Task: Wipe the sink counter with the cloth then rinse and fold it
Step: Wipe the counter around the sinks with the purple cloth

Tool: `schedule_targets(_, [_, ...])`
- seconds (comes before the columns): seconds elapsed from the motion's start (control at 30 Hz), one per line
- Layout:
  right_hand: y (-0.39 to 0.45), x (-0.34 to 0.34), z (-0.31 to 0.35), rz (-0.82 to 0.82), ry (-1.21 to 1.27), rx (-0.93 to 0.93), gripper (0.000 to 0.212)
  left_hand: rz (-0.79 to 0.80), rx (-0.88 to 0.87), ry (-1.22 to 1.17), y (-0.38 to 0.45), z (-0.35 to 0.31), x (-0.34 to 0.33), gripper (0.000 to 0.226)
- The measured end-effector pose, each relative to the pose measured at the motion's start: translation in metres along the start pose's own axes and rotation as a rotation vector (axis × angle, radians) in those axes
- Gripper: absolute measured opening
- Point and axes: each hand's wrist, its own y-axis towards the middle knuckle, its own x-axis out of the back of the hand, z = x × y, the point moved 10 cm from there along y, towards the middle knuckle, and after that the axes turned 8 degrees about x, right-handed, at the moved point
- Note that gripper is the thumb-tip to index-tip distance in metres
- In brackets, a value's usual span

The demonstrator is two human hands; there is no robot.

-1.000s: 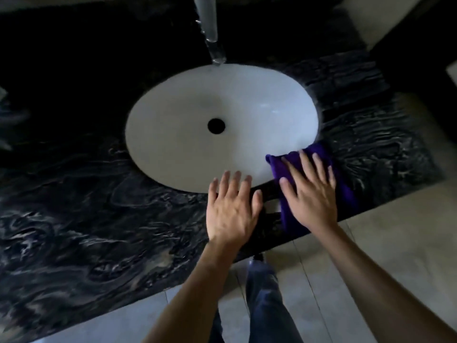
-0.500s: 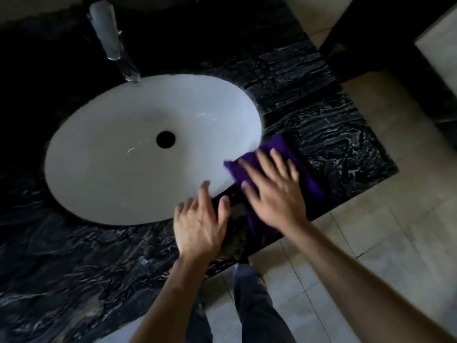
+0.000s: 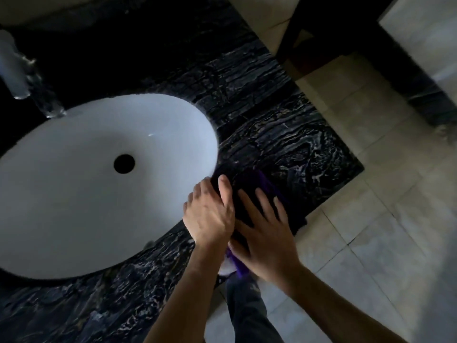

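My right hand (image 3: 268,240) lies flat, fingers spread, on the cloth (image 3: 265,184); my left hand (image 3: 210,214) grips its edge beside the sink (image 3: 74,194). No writing is readable.

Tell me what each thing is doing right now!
Cloth: lying on the counter's front edge, under both hands.
Left hand: fingers curled on the cloth.
Right hand: flat, pressing the cloth.
Sink: empty, drain open.
Tap: blurred, can't tell.
Counter: dark marble.
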Motion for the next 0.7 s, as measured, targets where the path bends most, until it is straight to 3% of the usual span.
schedule_targets(0.2, [0.029, 0.034, -0.202, -0.083, -0.073, -0.415, 0.054, -0.014, 0.043, 0.061, 0.013, -0.011, -0.014, 0.064])
schedule_targets(0.33, [0.061, 0.036, -0.235, -0.030, -0.046, -0.500, 0.058, -0.043, 0.071, 0.038, 0.012, -0.013, -0.011, 0.063])
schedule_targets(0.47, [0.099, 0.031, -0.197, -0.018, -0.031, -0.427, 0.061, -0.099, 0.082, -0.026, 0.009, -0.013, -0.005, 0.063])
schedule_targets(0.7, [0.098, 0.010, -0.019, -0.019, 0.002, 0.134, 0.059, -0.141, 0.125, -0.120, 0.000, -0.005, 0.004, 0.074])
